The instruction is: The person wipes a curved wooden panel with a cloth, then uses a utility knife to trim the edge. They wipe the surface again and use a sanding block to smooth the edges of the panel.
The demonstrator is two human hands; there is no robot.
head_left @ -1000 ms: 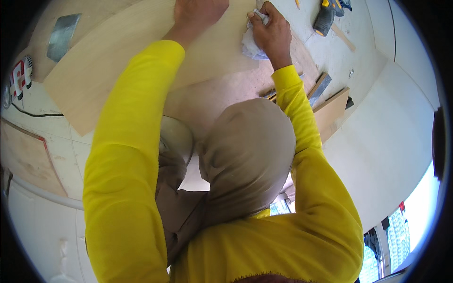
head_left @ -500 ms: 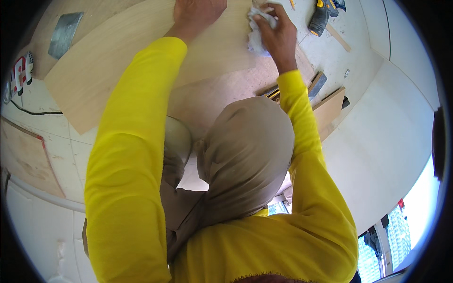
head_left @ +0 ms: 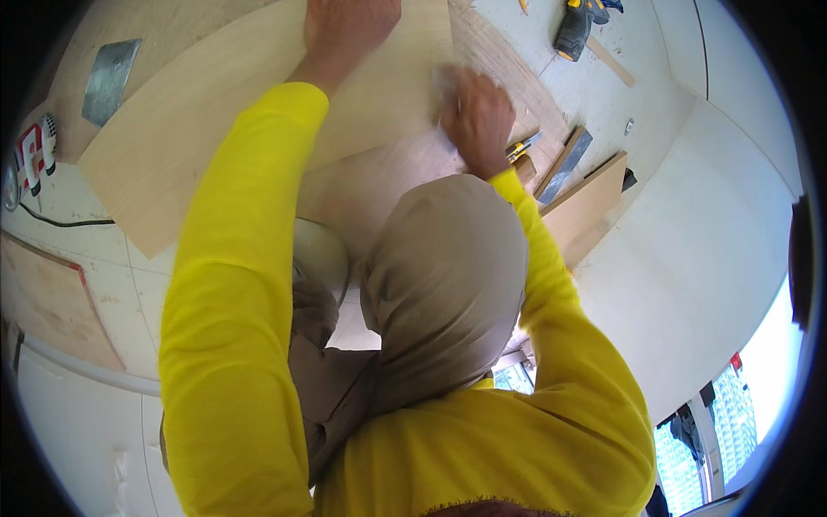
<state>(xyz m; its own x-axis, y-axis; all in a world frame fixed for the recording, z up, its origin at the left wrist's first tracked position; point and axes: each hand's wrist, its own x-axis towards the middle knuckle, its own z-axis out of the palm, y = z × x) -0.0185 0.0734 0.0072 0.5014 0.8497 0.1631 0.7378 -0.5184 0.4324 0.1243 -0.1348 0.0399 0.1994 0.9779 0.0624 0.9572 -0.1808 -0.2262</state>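
Plate of grey metal (head_left: 112, 82) lies left of the pale wooden sheet (head_left: 215, 112); over the sheet, left hand (head_left: 353, 28) is cropped, grip untellable; at its right edge, blurred right hand (head_left: 480, 116) curls around whitish cloth (head_left: 444, 84).

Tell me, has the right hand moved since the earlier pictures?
Yes: the right hand has moved toward the person's knee, farther from the power tool.

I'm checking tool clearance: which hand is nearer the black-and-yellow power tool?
Right. The right hand is left of the power tool and lower in the view; the left hand is much farther left, over the pale board.
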